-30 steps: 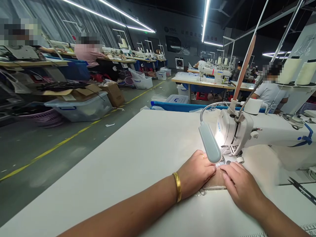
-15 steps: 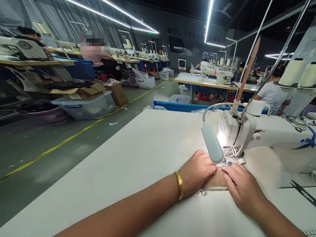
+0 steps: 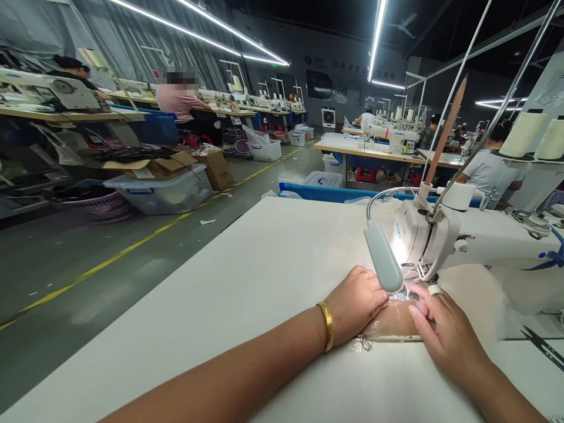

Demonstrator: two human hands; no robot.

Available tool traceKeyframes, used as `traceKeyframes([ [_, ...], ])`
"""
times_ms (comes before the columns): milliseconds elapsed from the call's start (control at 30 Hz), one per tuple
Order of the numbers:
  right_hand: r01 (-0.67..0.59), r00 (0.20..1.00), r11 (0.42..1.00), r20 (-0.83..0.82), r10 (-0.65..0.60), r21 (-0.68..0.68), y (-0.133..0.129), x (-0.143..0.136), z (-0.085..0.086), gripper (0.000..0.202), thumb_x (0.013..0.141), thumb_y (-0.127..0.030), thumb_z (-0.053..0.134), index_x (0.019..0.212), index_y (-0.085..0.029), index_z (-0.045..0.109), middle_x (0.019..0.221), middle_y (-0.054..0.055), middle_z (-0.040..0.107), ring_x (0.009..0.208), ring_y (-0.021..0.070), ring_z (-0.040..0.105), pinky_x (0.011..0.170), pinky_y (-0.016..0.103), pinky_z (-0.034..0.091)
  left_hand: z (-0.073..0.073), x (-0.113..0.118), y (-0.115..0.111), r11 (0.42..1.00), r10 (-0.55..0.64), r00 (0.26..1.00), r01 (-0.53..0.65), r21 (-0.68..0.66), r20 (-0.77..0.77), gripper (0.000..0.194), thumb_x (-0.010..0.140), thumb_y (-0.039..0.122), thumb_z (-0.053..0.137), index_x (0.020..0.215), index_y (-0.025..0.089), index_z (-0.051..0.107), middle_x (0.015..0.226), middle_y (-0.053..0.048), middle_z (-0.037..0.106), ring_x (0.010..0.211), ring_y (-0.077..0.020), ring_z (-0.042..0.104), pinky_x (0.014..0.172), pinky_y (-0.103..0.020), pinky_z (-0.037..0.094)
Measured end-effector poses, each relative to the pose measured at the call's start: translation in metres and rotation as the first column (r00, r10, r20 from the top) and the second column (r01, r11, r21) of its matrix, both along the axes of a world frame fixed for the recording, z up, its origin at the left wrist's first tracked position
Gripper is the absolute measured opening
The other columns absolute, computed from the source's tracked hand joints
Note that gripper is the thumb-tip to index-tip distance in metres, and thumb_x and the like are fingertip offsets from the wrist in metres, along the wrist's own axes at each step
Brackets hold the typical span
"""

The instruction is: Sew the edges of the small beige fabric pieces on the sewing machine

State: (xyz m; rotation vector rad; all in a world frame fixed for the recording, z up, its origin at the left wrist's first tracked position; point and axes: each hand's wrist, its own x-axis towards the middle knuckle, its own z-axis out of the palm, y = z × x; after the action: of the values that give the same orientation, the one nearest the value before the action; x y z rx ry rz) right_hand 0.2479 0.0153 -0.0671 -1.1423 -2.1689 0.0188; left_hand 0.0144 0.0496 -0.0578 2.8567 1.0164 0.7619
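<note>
Sewing hall, dim; on the white surface point(image 3: 264, 264), tan piece point(image 3: 396, 320) lay before the near machine point(image 3: 484, 235); left hand point(image 3: 356, 302) fingers together at its edge, right hand point(image 3: 452, 332) half-curled, any pinch unclear; light, even guiding clear of the needle seemed best; "JUKI" on far machine point(image 3: 381, 134), "YING" on wall point(image 3: 341, 73).

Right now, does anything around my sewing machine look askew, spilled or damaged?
No obvious spill or damage. Slightly untidy: clear, crinkled material sticks out past the brown piece by your left hand, and a white scrap lies on the floor, as if dropped, between your table and the yellow line.
</note>
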Motion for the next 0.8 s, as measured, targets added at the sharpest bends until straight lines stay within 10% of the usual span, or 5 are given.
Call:
traceKeyframes([
  [333,-0.229,0.954,0.972,0.211,0.215,0.046,-0.04,-0.006,0.001,0.016,0.094,-0.011,0.049,0.086,-0.021,0.058,0.076,0.003,0.06,0.069,0.0201,0.054,0.061,0.032,0.046,-0.001,-0.008,0.004,0.991,0.115,0.993,-0.114,0.071,-0.014,0.018,0.102,0.032,0.052,0.102,0.02,0.067,0.108,-0.01,0.073,0.101,-0.0307,0.063,0.09,-0.046,0.051],
  [600,0.014,0.993,0.99,0.118,-0.031,0.14,-0.067,0.032,-0.002,0.031,0.095,-0.007,0.05,0.122,-0.016,0.059,0.118,0.017,0.067,0.105,0.0284,0.062,0.082,0.041,0.06,-0.002,-0.015,0.009,0.99,0.141,0.989,-0.142,-0.016,-0.035,0.034,0.104,0.04,0.043,0.121,0.023,0.066,0.122,-0.011,0.072,0.107,-0.0314,0.067,0.094,-0.046,0.052],
  [800,-0.009,0.993,0.99,0.117,-0.007,0.138,-0.076,0.038,-0.008,0.031,0.095,-0.007,0.051,0.123,-0.015,0.06,0.112,0.013,0.073,0.104,0.0275,0.066,0.085,0.041,0.06,-0.004,-0.016,0.015,0.991,0.129,0.992,-0.129,0.037,0.008,0.036,0.104,0.041,0.043,0.123,0.021,0.066,0.126,-0.011,0.072,0.11,-0.0337,0.068,0.095,-0.048,0.052],
])
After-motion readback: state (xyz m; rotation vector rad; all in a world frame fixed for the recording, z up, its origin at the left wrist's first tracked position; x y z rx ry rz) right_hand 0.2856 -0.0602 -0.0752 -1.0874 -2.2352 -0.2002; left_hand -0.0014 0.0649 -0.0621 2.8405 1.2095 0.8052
